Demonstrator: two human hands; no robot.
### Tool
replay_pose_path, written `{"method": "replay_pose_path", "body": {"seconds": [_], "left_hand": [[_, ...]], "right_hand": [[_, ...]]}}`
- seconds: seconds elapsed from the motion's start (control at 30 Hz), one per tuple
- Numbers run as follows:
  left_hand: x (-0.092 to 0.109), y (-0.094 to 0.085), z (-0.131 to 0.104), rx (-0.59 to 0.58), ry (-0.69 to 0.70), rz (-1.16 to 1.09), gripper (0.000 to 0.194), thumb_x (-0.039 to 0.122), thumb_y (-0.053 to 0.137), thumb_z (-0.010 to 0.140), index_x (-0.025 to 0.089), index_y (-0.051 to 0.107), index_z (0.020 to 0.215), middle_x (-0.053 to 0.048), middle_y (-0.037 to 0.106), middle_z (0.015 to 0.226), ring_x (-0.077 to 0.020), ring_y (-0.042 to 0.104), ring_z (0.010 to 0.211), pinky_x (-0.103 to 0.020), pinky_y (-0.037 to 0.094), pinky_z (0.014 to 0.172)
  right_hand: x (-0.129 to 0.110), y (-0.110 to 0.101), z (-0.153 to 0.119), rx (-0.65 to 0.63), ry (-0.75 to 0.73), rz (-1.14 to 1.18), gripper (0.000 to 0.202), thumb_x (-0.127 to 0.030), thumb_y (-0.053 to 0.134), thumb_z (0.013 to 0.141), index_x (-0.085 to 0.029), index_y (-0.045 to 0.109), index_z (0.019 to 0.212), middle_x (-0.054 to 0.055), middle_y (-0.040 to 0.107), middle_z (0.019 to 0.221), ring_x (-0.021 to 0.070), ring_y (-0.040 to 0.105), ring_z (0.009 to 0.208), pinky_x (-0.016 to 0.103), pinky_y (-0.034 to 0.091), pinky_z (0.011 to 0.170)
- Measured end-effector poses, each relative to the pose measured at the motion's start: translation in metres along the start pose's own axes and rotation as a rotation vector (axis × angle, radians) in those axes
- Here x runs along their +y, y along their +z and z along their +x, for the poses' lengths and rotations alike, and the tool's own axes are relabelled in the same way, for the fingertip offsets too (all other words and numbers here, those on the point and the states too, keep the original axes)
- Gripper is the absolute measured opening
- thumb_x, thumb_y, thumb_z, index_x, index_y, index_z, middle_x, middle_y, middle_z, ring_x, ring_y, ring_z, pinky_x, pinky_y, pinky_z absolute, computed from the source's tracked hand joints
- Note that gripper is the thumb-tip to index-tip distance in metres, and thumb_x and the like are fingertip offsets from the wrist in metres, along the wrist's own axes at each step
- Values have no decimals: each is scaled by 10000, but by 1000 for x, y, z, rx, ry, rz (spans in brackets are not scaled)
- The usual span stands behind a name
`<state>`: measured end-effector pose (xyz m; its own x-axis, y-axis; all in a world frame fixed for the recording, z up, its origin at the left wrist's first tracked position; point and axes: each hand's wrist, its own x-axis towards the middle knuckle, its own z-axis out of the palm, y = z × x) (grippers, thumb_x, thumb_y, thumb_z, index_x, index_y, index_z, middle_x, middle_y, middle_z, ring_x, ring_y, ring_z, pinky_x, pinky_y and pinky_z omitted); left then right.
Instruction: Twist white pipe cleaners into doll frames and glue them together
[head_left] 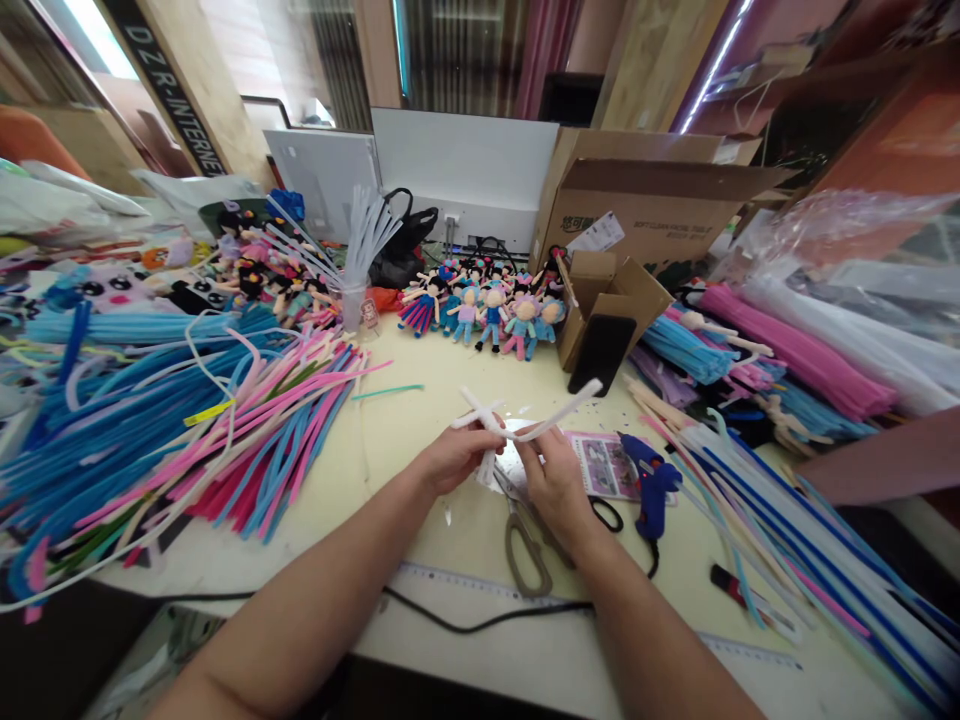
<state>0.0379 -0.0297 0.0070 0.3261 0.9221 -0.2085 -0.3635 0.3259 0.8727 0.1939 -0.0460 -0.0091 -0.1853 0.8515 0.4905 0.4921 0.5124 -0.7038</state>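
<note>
My left hand (pixel 455 457) and my right hand (pixel 553 482) meet above the cream table (pixel 405 450), both pinching a white pipe cleaner (pixel 559 412) bent into a crossed shape. One long end sticks up to the right, short ends cross near my left fingers. Scissors (pixel 525 545) with grey handles lie right under my hands. A blue glue gun (pixel 651 485) lies just right of my right hand, beside a small printed card (pixel 604 465).
A big heap of blue and pink pipe cleaners (pixel 150 430) covers the left side. More bundles (pixel 787 540) lie on the right. Small finished dolls (pixel 487 310) stand at the back by a cardboard box (pixel 652 200) and a black phone (pixel 600 355). A ruler (pixel 465 580) and black cable (pixel 480 622) run along the front edge.
</note>
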Motion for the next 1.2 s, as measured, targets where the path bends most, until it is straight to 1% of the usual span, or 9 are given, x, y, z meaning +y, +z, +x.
{"method": "replay_pose_path", "body": {"seconds": [0.23,0.33,0.43,0.63,0.77,0.87,1.0,1.1,1.2], "left_hand": [[2,-5,1,29,159,239,198,169,689,587,146,589,756,27,544,666,-109,478,667,-241,351,625],[3,-8,1,11,175,282,232,192,701,595,149,597,798,27,556,680,-111,477,664,-243,347,620],[4,-8,0,1,176,309,266,216,721,597,145,607,827,23,560,684,-112,477,654,-244,344,613],[0,-9,6,27,196,296,295,271,742,620,144,615,855,25,535,695,-100,482,652,-235,355,620],[1,-14,9,82,164,305,340,277,667,686,167,625,1004,23,559,688,-91,487,617,-228,358,605],[1,-15,9,83,138,295,351,294,650,703,160,612,1026,30,543,624,-95,496,587,-232,371,606],[0,-13,8,107,137,286,441,359,696,684,160,588,1062,39,499,645,-90,473,568,-229,367,573],[2,-12,5,273,293,412,560,397,689,703,217,517,1203,-33,559,930,-126,527,726,-249,410,625],[7,-11,-1,378,616,740,519,355,703,714,279,558,1206,-73,469,1242,-198,502,1039,-320,416,852]], "right_hand": [[4,6,3,-59,342,349,156,-338,514,847,-201,559,789,-19,515,688,149,460,639,283,362,601],[2,6,4,-68,468,508,202,-375,556,791,-204,518,691,-39,483,617,129,432,582,266,340,562],[-1,5,4,-47,531,621,234,-376,589,748,-207,475,631,-54,449,557,114,393,541,252,312,535],[2,0,5,99,466,605,206,-344,588,757,-209,465,662,-62,410,569,105,363,534,235,294,507],[6,-7,8,187,405,488,186,-343,553,792,-212,466,694,-62,389,583,106,356,531,232,292,494],[6,-9,8,187,400,409,187,-352,538,805,-214,460,705,-67,370,566,105,345,507,235,276,473],[5,-7,6,157,309,260,162,-328,520,829,-207,483,728,-42,441,619,125,412,571,253,330,535],[4,-5,4,145,242,145,145,-291,509,839,-204,489,726,-15,495,682,149,464,653,277,363,608],[2,-4,4,132,188,90,140,-253,505,844,-205,479,716,-4,506,711,157,475,683,284,370,629]]}}
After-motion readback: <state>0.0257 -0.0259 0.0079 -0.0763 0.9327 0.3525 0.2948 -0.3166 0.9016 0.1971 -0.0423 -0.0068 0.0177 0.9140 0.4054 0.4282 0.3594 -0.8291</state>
